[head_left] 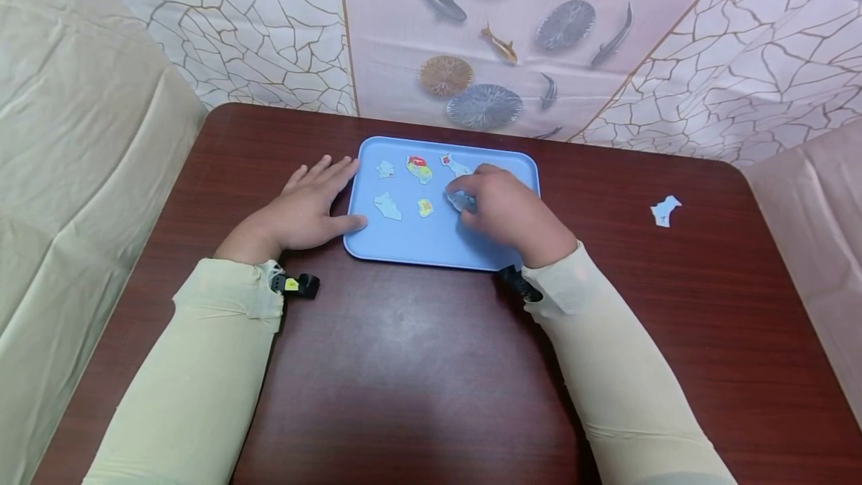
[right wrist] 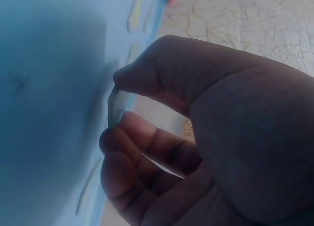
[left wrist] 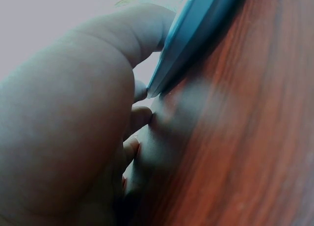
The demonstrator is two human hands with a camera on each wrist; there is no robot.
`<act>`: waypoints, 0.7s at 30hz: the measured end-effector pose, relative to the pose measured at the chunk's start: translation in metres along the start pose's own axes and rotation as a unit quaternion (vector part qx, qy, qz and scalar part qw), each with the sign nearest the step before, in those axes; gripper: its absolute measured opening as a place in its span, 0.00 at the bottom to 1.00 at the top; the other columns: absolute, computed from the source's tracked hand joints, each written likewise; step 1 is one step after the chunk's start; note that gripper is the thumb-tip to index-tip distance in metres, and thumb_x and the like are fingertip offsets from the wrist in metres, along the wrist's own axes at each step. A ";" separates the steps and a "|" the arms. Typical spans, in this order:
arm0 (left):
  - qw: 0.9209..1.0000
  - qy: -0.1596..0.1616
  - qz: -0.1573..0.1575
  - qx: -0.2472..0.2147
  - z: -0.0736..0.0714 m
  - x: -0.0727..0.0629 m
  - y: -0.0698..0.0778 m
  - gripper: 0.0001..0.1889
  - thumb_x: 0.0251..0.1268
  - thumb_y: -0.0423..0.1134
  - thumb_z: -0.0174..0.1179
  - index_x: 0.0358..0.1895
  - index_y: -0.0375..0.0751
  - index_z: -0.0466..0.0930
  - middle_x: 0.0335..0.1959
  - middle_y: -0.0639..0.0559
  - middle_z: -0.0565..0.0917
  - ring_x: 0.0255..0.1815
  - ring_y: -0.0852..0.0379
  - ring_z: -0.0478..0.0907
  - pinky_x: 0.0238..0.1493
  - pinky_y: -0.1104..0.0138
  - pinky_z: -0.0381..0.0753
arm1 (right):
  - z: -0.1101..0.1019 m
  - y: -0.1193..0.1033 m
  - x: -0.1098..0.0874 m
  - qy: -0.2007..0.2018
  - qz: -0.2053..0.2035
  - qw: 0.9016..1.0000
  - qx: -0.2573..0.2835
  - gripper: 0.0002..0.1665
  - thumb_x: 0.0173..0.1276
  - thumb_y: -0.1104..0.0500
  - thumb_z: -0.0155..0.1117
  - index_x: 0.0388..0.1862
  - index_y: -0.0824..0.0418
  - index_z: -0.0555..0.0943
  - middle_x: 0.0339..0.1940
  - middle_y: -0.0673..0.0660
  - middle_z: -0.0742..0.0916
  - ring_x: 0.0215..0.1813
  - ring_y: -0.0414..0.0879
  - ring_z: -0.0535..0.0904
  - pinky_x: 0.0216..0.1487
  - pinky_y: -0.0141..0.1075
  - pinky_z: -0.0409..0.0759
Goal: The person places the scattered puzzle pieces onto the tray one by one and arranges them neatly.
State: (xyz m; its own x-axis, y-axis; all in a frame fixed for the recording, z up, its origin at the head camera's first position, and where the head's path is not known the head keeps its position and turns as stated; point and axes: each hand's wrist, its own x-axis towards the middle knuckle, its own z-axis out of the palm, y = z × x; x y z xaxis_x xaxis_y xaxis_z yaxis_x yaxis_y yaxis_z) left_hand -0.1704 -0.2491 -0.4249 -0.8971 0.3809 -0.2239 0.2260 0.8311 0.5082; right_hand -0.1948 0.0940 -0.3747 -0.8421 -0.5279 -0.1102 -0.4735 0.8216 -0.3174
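Observation:
A light-blue tray (head_left: pixel 404 242) lies on the table with several flat, irregular puzzle-like pieces on it. My right hand (head_left: pixel 508 212) is over the tray's right half, pinching a pale-blue piece (head_left: pixel 461 200) between thumb and fingertips. In the right wrist view that piece (right wrist: pixel 117 105) is held on edge, close over the tray surface. Spread fingers of my left hand (head_left: pixel 299 208) touch the tray's left side, the thumb on its rim. The left wrist view shows the thumb (left wrist: pixel 142 32) against the tray's edge (left wrist: pixel 189 37).
Inside the tray are a red-and-yellow piece (head_left: pixel 419 169), a small yellow piece (head_left: pixel 425 207), pale pieces (head_left: pixel 387 206) at left, and a partly covered piece (head_left: pixel 456 166) near my right fingers. Another pale piece (head_left: pixel 665 211) lies on the dark wooden table (head_left: pixel 404 365) at right. Patterned cloth hangs behind.

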 end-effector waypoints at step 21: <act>1.000 0.000 -0.001 0.001 -0.001 0.000 0.001 0.54 0.80 0.65 0.62 0.96 0.54 0.39 0.97 0.47 0.44 0.98 0.39 0.31 0.93 0.36 0.28 | 0.006 -0.004 0.003 -0.025 0.021 0.999 -0.008 0.25 0.75 0.62 0.72 0.70 0.55 0.90 0.61 0.59 0.90 0.59 0.53 0.82 0.61 0.48 0.87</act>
State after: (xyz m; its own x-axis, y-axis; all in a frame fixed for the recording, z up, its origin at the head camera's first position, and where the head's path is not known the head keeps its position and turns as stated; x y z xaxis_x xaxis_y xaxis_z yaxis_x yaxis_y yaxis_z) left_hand -0.1701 -0.2486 -0.4239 -0.8973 0.3792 -0.2257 0.2250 0.8331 0.5052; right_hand -0.1942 0.0877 -0.3791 -0.8474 -0.5027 -0.1709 -0.4422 0.8464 -0.2968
